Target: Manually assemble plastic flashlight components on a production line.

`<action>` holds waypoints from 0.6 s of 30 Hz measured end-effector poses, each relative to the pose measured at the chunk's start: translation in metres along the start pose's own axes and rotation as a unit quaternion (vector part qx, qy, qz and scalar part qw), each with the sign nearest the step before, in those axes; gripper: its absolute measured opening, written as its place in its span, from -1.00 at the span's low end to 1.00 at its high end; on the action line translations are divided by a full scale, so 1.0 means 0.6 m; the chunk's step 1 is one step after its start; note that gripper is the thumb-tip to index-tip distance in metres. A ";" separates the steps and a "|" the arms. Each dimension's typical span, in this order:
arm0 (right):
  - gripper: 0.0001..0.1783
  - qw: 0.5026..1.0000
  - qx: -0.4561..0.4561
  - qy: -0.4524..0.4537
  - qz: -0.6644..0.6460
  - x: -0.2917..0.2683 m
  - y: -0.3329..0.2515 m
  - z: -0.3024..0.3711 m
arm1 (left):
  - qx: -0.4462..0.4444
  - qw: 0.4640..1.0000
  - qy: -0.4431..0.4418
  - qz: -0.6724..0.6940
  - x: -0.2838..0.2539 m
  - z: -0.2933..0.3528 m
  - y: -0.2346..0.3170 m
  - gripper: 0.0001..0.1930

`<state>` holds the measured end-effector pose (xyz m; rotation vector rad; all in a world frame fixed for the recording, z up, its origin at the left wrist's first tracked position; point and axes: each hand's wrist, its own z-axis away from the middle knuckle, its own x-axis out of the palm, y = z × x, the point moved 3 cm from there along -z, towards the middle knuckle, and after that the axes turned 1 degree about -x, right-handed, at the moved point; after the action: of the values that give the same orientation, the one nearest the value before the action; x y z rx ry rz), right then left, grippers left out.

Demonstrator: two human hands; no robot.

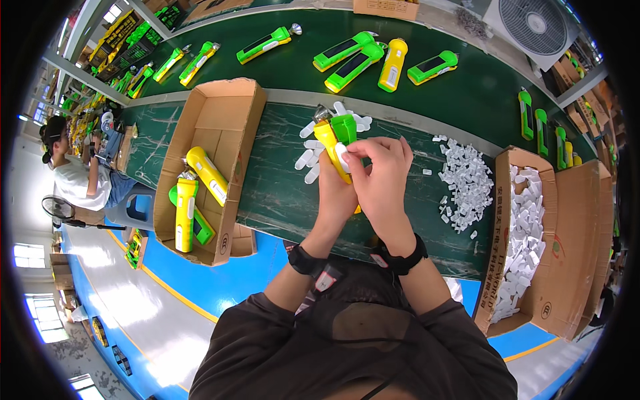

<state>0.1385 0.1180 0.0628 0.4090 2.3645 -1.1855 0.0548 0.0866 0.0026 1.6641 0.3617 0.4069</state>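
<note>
My left hand (337, 190) is wrapped round a yellow flashlight (325, 135) with a silvery lamp end, held tilted above the bench. A green piece (344, 125) shows right beside its yellow body; whether it is joined to it I cannot tell. On the flashlight's side sits a white plastic piece (341, 155), and the thumb and fingers of my right hand (383, 170) pinch it there. Beneath and beyond the flashlight, several white rounded strips (309, 160) lie on the dark green bench top (280, 190).
At left, an open cardboard box (250, 127) holds several flashlights (208, 175). Small white parts (467, 183) are heaped at right, before a carton (499, 233) of white pieces (523, 240). More green and yellow flashlights (353, 67) lie on the far belt (280, 73). A person (73, 173) sits far left.
</note>
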 end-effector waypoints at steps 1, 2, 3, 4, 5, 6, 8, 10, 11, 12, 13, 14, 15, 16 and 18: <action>-0.89 0.998 -0.029 0.025 0.044 0.001 -0.003 0.003 | 0.000 1.000 0.000 -0.001 0.000 0.001 0.003 -0.53; -0.89 0.998 -0.029 0.024 0.043 0.002 -0.006 0.003 | -0.011 1.000 0.002 0.002 -0.001 0.002 0.007 -0.56; -0.90 0.997 -0.038 0.041 0.059 0.000 -0.011 0.002 | -0.021 1.000 0.004 0.004 -0.001 0.003 0.010 -0.59; -0.91 0.994 -0.048 0.058 0.075 -0.002 -0.015 0.001 | -0.021 1.000 0.003 0.005 -0.001 0.002 0.016 -0.59; -0.91 0.994 -0.048 0.059 0.076 0.000 -0.016 0.002 | -0.027 1.000 0.004 -0.008 -0.001 0.003 0.022 -0.62; -0.92 0.994 -0.046 0.065 0.075 0.002 -0.015 0.006 | -0.034 0.999 0.004 -0.020 0.000 0.003 0.026 -0.66; -0.92 0.994 -0.047 0.071 0.073 0.004 -0.016 0.011 | -0.033 0.999 0.017 0.007 0.003 0.005 0.031 -0.69; -0.93 0.996 -0.047 0.068 0.040 0.005 -0.016 0.017 | -0.034 0.998 0.029 0.033 0.004 0.006 0.028 -0.72; -0.93 0.996 -0.047 0.068 0.041 0.005 -0.017 0.017 | -0.017 0.998 0.025 0.061 0.005 0.006 0.024 -0.74; -0.94 0.995 -0.060 0.071 0.043 0.004 -0.019 0.017 | 0.000 0.996 0.020 0.089 0.005 0.007 0.022 -0.77; -0.94 0.994 -0.071 0.076 0.046 0.003 -0.021 0.016 | -0.001 0.996 0.019 0.089 0.006 0.007 0.023 -0.77; -0.94 0.993 -0.070 0.076 0.047 0.003 -0.021 0.018 | -0.012 0.995 0.023 0.101 0.007 0.007 0.023 -0.76; -0.92 0.992 -0.080 0.066 0.067 0.005 -0.022 0.020 | -0.022 0.993 0.028 0.112 0.008 0.007 0.024 -0.76; -0.90 0.991 -0.090 0.055 0.085 0.006 -0.023 0.021 | -0.023 0.993 0.027 0.112 0.005 0.006 0.026 -0.76; -0.86 0.992 -0.087 0.056 0.077 -0.004 -0.031 0.022 | -0.007 0.994 -0.034 0.106 0.001 0.000 0.032 -0.68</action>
<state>0.1359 0.0962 0.0696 0.6013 2.4562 -0.9000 0.0556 0.0843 0.0219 1.7048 0.1314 0.5087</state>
